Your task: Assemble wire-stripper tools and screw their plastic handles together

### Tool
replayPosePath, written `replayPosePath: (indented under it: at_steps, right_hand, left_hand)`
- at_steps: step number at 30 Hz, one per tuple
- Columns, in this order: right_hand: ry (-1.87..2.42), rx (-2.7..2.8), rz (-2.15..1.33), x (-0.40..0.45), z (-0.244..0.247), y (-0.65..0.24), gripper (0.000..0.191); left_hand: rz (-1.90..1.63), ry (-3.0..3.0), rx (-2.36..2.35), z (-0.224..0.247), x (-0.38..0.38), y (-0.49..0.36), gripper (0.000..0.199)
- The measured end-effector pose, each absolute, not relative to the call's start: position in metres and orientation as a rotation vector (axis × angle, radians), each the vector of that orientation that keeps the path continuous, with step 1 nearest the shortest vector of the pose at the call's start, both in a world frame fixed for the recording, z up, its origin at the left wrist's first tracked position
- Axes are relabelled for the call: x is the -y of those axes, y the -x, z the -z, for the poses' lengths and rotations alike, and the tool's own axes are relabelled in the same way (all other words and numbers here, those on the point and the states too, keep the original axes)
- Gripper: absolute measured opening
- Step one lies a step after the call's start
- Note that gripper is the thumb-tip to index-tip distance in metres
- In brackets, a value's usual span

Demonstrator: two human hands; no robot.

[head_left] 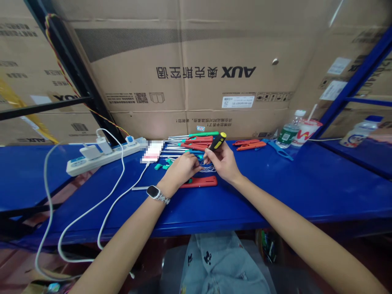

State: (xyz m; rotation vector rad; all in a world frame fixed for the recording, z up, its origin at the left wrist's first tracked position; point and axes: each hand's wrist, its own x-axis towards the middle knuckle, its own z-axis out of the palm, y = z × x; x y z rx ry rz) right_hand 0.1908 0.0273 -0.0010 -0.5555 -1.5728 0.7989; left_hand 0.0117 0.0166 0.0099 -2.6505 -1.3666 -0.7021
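My right hand (223,161) grips a screwdriver (218,141) by its black and yellow handle, which leans up to the right. Its tip is hidden by the fingers. My left hand (183,166), with a watch (156,193) on the wrist, is closed close beside it; what its fingers pinch is too small to make out. Thin white wires (210,168) lie under and between the hands. In front of them rests a red long-necked lighter (203,181) with a metal tube. Behind, several more long-necked lighters (199,141) lie in a row. Small green pieces (158,166) lie left.
A white power strip (104,157) with cables and a blurred phone-like item (152,151) are at left. Orange-red shells (251,145), a blue piece (280,150), a water bottle (288,132) and a cup (306,131) stand right. A large cardboard box (196,49) backs the blue table (263,196).
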Motion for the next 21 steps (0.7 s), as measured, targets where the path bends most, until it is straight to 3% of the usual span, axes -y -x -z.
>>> replayPosePath:
  at_steps: [6, 21]
  right_hand:
    - [0.6, 1.609, -0.694, -0.0226, -0.0012, -0.1916, 0.03]
    - [0.605, 1.528, -0.8, -0.0236, -0.002, -0.1906, 0.035]
  left_hand:
    - [0.637, 2.618, 1.374, -0.013, -0.0149, -0.0137, 0.016]
    - [0.692, 2.62, 1.241, -0.0089, -0.0167, -0.0092, 0.021]
